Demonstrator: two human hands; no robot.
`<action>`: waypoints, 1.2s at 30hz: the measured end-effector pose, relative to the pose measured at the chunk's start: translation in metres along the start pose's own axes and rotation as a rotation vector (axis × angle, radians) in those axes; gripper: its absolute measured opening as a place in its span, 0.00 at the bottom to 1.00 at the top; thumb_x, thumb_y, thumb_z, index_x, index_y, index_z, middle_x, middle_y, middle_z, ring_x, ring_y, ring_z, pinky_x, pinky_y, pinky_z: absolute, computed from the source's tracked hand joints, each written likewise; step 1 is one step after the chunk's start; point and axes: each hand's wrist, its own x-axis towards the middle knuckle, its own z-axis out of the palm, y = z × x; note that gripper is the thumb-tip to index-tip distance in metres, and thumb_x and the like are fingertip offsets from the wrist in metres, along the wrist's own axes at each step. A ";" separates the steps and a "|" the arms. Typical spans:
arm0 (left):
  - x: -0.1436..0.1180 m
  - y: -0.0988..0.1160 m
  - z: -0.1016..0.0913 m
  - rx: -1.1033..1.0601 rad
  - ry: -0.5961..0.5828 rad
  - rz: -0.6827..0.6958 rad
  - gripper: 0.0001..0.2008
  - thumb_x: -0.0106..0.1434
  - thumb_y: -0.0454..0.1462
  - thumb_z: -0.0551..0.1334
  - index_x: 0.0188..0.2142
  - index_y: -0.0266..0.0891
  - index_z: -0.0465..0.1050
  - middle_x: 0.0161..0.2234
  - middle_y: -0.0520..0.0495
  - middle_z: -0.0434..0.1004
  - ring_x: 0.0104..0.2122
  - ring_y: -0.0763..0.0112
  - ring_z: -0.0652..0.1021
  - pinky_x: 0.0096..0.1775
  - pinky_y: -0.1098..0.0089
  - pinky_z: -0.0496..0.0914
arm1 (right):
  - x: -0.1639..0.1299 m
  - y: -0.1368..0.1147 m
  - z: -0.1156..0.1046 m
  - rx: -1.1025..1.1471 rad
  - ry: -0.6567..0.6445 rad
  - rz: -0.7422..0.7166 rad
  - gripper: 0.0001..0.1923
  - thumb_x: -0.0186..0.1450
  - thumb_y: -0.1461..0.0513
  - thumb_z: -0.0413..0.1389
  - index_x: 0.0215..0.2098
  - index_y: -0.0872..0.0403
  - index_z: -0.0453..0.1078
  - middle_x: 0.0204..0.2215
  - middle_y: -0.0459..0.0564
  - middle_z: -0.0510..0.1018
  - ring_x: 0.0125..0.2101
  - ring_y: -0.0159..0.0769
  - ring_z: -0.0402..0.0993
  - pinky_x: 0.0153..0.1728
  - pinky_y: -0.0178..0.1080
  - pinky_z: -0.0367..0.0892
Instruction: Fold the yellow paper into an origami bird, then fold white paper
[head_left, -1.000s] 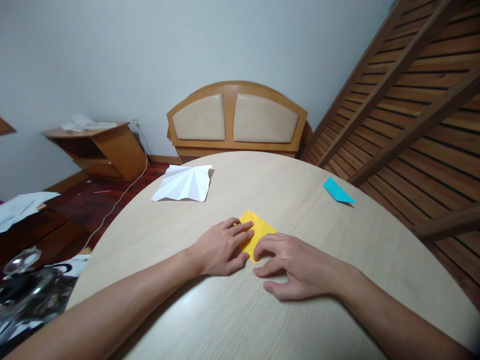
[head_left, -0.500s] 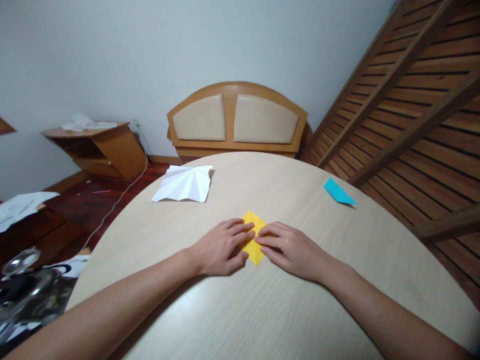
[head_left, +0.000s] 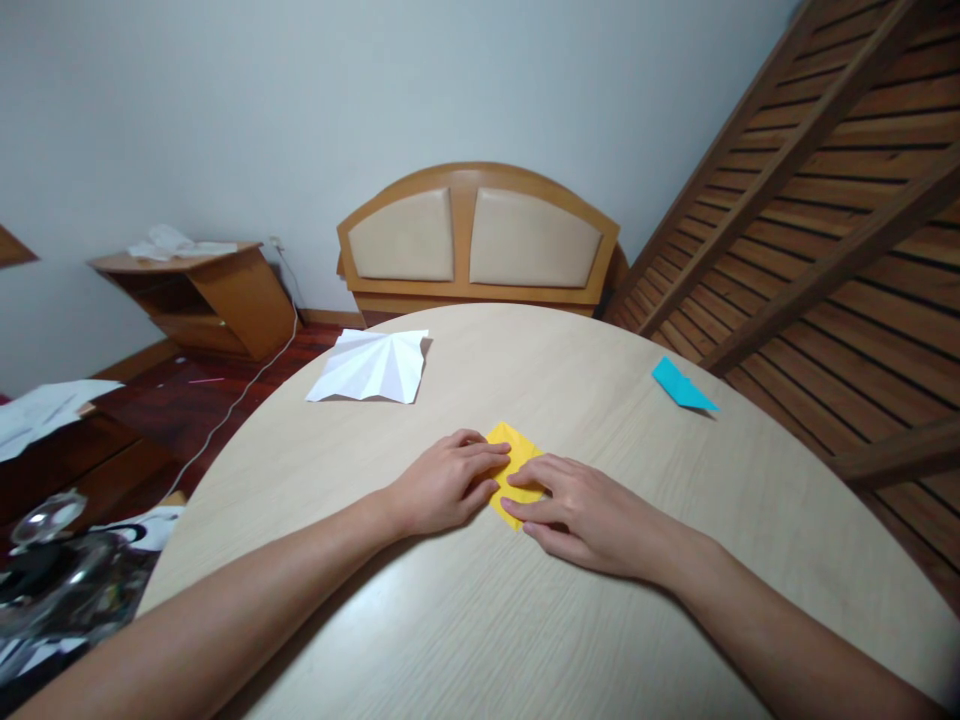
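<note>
A folded piece of yellow origami paper (head_left: 517, 464), roughly diamond-shaped, lies flat on the pale round table (head_left: 465, 640). My left hand (head_left: 454, 482) rests on its left edge, fingers stretched out and pointing right. From the right, my right hand (head_left: 566, 507) touches the paper with its fingers spread, covering its right side and part of the lower corner. Both hands press from above and neither grips the paper. The fingers hide some of its folds.
A creased white sheet (head_left: 371, 365) lies at the table's far left. A folded turquoise paper (head_left: 682, 385) lies near the right edge. Beyond stand a wooden headboard (head_left: 461, 235), a small cabinet (head_left: 259, 300) and a slatted wooden panel (head_left: 810, 250).
My right hand has shifted slightly down and its fingers have spread further over the yellow paper. My left hand's fingers have drawn a little up, with the thumb nearer the other fingers.
</note>
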 end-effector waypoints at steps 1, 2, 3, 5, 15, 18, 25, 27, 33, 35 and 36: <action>0.000 0.000 0.001 0.001 0.011 -0.010 0.14 0.72 0.37 0.55 0.54 0.40 0.73 0.59 0.46 0.74 0.57 0.61 0.72 0.60 0.55 0.67 | 0.000 -0.002 -0.002 -0.001 -0.016 -0.001 0.13 0.70 0.63 0.56 0.50 0.49 0.77 0.49 0.56 0.78 0.51 0.44 0.73 0.53 0.48 0.69; 0.000 -0.001 0.003 -0.001 0.020 -0.023 0.15 0.71 0.36 0.56 0.55 0.40 0.73 0.59 0.46 0.75 0.56 0.60 0.72 0.59 0.55 0.67 | -0.001 -0.003 -0.004 -0.003 -0.028 -0.004 0.13 0.69 0.63 0.56 0.50 0.49 0.77 0.49 0.56 0.78 0.51 0.45 0.73 0.53 0.49 0.69; 0.000 -0.001 0.004 -0.006 0.031 -0.040 0.16 0.70 0.36 0.57 0.56 0.41 0.73 0.58 0.46 0.75 0.56 0.60 0.72 0.59 0.55 0.68 | -0.001 -0.005 -0.006 -0.005 -0.039 -0.008 0.13 0.69 0.63 0.55 0.49 0.49 0.78 0.50 0.56 0.77 0.52 0.45 0.72 0.53 0.49 0.68; 0.001 -0.002 0.006 -0.023 0.055 -0.076 0.17 0.69 0.36 0.59 0.56 0.42 0.73 0.57 0.47 0.76 0.55 0.59 0.73 0.57 0.54 0.69 | -0.003 -0.007 -0.008 -0.011 -0.052 -0.015 0.13 0.69 0.63 0.55 0.49 0.48 0.78 0.53 0.57 0.77 0.53 0.46 0.72 0.54 0.49 0.68; 0.005 -0.016 0.009 0.038 0.239 -0.320 0.16 0.65 0.41 0.66 0.50 0.40 0.73 0.52 0.43 0.78 0.51 0.54 0.75 0.54 0.51 0.70 | -0.006 -0.010 -0.011 -0.016 -0.121 0.021 0.14 0.68 0.60 0.56 0.50 0.47 0.78 0.55 0.59 0.76 0.56 0.48 0.72 0.56 0.51 0.67; 0.006 -0.026 0.009 0.094 0.292 -0.401 0.15 0.65 0.41 0.65 0.50 0.40 0.72 0.49 0.42 0.79 0.49 0.54 0.76 0.51 0.50 0.71 | -0.006 -0.010 -0.010 -0.005 -0.126 0.031 0.15 0.68 0.60 0.57 0.51 0.47 0.78 0.57 0.60 0.75 0.57 0.49 0.71 0.56 0.52 0.66; 0.005 -0.017 0.004 0.060 0.305 -0.264 0.10 0.70 0.37 0.58 0.49 0.39 0.72 0.46 0.42 0.79 0.47 0.59 0.77 0.50 0.55 0.71 | -0.008 -0.005 -0.009 0.029 -0.087 0.012 0.15 0.68 0.59 0.58 0.52 0.47 0.78 0.58 0.59 0.74 0.57 0.49 0.71 0.58 0.53 0.65; 0.004 -0.011 0.004 0.036 0.217 -0.171 0.14 0.69 0.38 0.59 0.53 0.39 0.71 0.48 0.42 0.80 0.48 0.58 0.77 0.51 0.55 0.71 | -0.008 -0.001 -0.006 0.072 -0.046 0.004 0.15 0.68 0.60 0.57 0.52 0.48 0.77 0.56 0.57 0.76 0.56 0.46 0.72 0.58 0.50 0.65; 0.004 -0.007 0.004 0.011 0.105 -0.069 0.18 0.69 0.38 0.59 0.57 0.38 0.68 0.50 0.40 0.79 0.49 0.57 0.77 0.52 0.56 0.70 | 0.001 0.015 0.017 0.164 0.259 0.113 0.16 0.71 0.64 0.54 0.55 0.49 0.73 0.51 0.51 0.80 0.52 0.40 0.75 0.55 0.46 0.69; 0.005 -0.008 0.004 0.005 0.093 -0.058 0.19 0.68 0.38 0.60 0.57 0.38 0.67 0.50 0.40 0.78 0.49 0.56 0.76 0.52 0.56 0.70 | 0.004 0.019 0.023 0.150 0.324 0.193 0.19 0.70 0.63 0.55 0.59 0.50 0.70 0.56 0.53 0.77 0.56 0.43 0.71 0.58 0.49 0.67; 0.005 -0.009 0.005 0.003 0.091 -0.058 0.19 0.68 0.38 0.60 0.58 0.38 0.67 0.50 0.40 0.78 0.50 0.56 0.76 0.52 0.55 0.70 | 0.005 0.020 0.025 0.148 0.340 0.225 0.21 0.70 0.62 0.56 0.60 0.51 0.68 0.58 0.54 0.75 0.58 0.44 0.70 0.59 0.50 0.67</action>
